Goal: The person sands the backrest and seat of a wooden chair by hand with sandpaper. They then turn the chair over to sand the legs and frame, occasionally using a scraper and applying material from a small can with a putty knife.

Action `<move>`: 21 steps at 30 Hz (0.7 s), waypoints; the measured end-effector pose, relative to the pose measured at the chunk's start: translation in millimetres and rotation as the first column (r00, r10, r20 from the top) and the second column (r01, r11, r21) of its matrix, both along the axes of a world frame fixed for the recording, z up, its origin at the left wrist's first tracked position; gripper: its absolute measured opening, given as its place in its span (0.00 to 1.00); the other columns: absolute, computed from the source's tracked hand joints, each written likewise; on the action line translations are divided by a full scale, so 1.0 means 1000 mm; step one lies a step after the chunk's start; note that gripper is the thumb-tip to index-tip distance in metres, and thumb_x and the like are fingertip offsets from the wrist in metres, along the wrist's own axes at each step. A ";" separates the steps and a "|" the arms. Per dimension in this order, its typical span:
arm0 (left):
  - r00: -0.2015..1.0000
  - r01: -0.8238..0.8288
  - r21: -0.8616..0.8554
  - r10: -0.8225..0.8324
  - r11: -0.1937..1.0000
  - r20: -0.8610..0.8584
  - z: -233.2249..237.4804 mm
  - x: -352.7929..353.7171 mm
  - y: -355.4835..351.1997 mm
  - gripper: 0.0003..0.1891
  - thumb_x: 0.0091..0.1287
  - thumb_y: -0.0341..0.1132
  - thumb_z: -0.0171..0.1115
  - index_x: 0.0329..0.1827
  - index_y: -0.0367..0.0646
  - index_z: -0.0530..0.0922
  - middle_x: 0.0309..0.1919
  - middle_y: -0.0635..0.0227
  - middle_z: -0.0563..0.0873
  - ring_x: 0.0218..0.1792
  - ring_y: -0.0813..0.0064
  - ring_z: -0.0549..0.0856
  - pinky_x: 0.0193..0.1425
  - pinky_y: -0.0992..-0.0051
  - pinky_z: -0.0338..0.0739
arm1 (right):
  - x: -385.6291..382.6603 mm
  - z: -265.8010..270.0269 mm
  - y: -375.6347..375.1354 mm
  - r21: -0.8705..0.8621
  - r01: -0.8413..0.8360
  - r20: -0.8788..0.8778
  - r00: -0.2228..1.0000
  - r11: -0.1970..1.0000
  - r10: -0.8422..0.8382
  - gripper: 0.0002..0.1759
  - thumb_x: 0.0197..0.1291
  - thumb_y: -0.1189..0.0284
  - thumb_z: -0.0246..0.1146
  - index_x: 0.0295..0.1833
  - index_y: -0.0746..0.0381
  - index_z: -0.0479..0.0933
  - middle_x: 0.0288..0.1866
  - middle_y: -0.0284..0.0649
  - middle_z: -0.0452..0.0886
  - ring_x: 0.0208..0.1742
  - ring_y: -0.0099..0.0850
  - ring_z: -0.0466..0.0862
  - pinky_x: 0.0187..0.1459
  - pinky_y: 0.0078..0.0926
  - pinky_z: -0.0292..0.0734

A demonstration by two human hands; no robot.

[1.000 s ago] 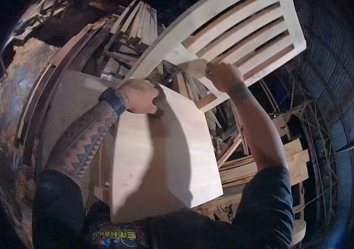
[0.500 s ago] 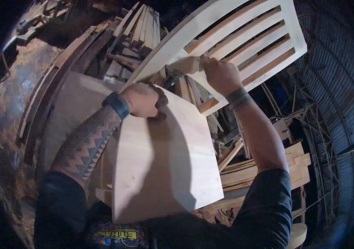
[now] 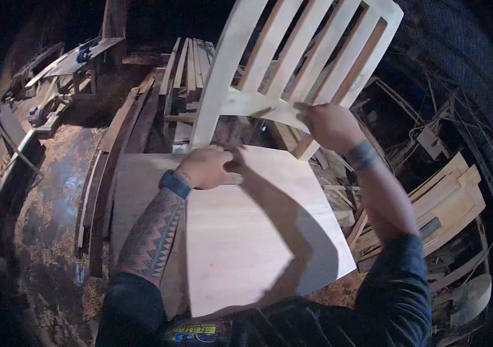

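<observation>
Nearest the person, the pale chair seat (image 3: 246,231) of an unfinished wooden chair lies flat, and the left hand (image 3: 209,168), with a dark watch (image 3: 175,184) at its wrist, has its grip clenched over the seat's far edge just beside the rear post (image 3: 217,75). Just beyond, the right hand (image 3: 327,124) has its grip closed on the lower back rail (image 3: 252,104), which runs under the upright slats (image 3: 310,52). Farther off, planks (image 3: 191,63) stand stacked behind the chair, curved wooden parts (image 3: 443,202) lie piled to the right, and sawdust covers the floor (image 3: 50,202) at left.
</observation>
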State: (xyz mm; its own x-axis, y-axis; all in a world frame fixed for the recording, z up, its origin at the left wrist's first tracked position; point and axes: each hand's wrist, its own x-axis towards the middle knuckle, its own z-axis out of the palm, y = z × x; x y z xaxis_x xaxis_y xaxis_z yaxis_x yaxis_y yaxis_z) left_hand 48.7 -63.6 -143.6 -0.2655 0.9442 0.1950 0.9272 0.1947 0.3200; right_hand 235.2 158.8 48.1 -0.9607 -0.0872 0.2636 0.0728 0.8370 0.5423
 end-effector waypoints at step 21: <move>0.996 -0.084 -0.133 0.077 0.988 -0.054 0.014 0.009 -0.001 0.34 0.66 0.55 0.68 0.65 0.36 0.81 0.61 0.44 0.85 0.65 0.46 0.81 0.71 0.55 0.75 | -0.135 -0.099 -0.042 -0.766 -0.589 -0.419 0.761 -0.257 -0.495 0.28 0.82 0.64 0.48 0.76 0.70 0.57 0.51 0.57 0.84 0.49 0.42 0.88 0.41 0.38 0.86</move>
State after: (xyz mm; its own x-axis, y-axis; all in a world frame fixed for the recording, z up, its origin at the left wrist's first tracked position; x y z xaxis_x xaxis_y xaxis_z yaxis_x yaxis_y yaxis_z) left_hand 57.2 -64.4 -130.0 -0.3348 0.9387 0.0817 0.9206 0.3074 0.2410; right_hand 100.6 116.8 -51.2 -0.6080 0.7171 0.3407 -0.2905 0.1985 -0.9361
